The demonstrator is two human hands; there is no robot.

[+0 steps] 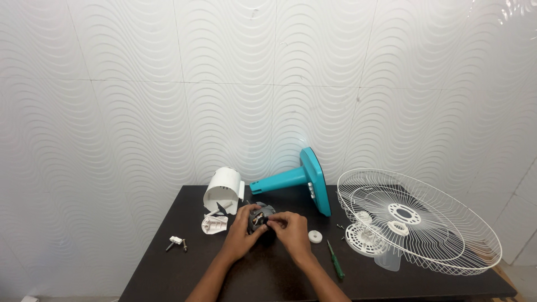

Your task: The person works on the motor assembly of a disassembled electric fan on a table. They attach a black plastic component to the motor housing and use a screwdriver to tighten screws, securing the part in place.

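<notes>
White wave-patterned tiles back a dark worktop (268, 279) where a fan motor (260, 217) sits mid-table, cupped by the left hand (239, 235) while the right hand (291, 230) pinches at its face, fingers closed, steadying it for close work. Laid aside: white motor housing (224, 189) and teal stand (302, 180) toward the back edge, green screwdriver (335, 267) nearby, wire grilles (425, 223) at the right end.

teal fan base (305, 180) on its side | white wire grille (425, 223) right | green screwdriver (335, 267) | white housing (224, 189)
</notes>
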